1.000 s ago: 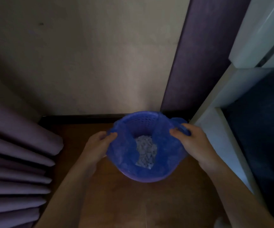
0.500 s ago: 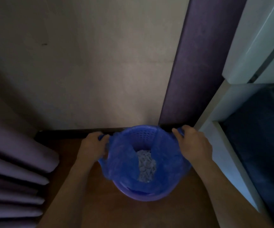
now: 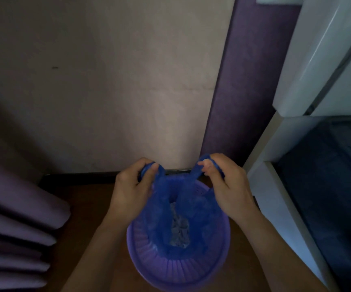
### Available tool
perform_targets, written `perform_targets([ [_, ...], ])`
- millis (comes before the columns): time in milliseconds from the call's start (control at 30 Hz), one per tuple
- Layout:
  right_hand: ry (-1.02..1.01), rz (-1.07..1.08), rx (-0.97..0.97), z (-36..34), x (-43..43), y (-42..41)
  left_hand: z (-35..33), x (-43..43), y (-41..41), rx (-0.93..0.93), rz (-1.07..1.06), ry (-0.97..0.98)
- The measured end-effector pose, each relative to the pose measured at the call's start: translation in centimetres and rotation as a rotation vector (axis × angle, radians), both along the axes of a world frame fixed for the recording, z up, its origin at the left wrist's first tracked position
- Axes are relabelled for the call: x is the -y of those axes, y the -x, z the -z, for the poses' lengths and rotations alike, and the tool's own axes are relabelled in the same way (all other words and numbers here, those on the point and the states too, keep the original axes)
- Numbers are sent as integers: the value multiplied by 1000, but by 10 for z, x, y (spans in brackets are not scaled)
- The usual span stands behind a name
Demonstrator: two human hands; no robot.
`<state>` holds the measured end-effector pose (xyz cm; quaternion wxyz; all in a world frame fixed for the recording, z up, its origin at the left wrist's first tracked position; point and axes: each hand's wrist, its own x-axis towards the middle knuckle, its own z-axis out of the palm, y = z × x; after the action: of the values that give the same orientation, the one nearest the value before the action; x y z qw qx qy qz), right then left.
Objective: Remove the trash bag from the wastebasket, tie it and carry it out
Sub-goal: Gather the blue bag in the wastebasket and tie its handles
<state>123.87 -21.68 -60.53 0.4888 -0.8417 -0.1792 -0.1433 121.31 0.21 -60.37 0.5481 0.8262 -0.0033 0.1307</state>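
A round purple wastebasket point(image 3: 159, 264) with ribbed, perforated walls stands on the wooden floor. Inside it hangs a blue trash bag point(image 3: 199, 209), its edges pulled off the rim and gathered upward. Pale crumpled trash point(image 3: 179, 230) shows through the bag's narrowed mouth. My left hand point(image 3: 131, 188) pinches the bag's left handle loop. My right hand point(image 3: 226, 186) pinches the right handle loop. Both hands hold the loops above the basket's far rim, a short gap between them.
A beige wall point(image 3: 117, 91) with a dark baseboard rises right behind the basket. Purple curtain folds point(image 3: 12, 224) hang at the left. A purple panel point(image 3: 246, 81) and white furniture point(image 3: 279, 197) with a dark opening close the right side. Brown floor point(image 3: 90, 207) lies around the basket.
Both hands have pulled the bag's edges off the basket rim and lifted them inward and up. The bag's mouth has narrowed, and the basket's inner wall now shows at the front.
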Motion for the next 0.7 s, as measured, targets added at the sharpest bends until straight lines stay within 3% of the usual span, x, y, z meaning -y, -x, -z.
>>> perform_targets([
  [167, -271, 183, -176, -3, 7, -9, 2, -5, -12, -68, -249, 155],
  [333, -345, 101, -172, -17, 9, -6, -10, 1, -12, 27, -211, 137],
  [433, -218, 64, -98, -18, 12, 0, -17, 2, -3, 14, -75, 82],
  [567, 136, 181, 62, -13, 20, 4, -13, -15, 7, -43, -80, -435],
  [600, 159, 188, 94, -14, 21, 4, -15, -18, 8, -45, -102, -484],
  [700, 33, 99, 37, -23, 20, 2, -25, -21, 5, -84, -138, -375],
])
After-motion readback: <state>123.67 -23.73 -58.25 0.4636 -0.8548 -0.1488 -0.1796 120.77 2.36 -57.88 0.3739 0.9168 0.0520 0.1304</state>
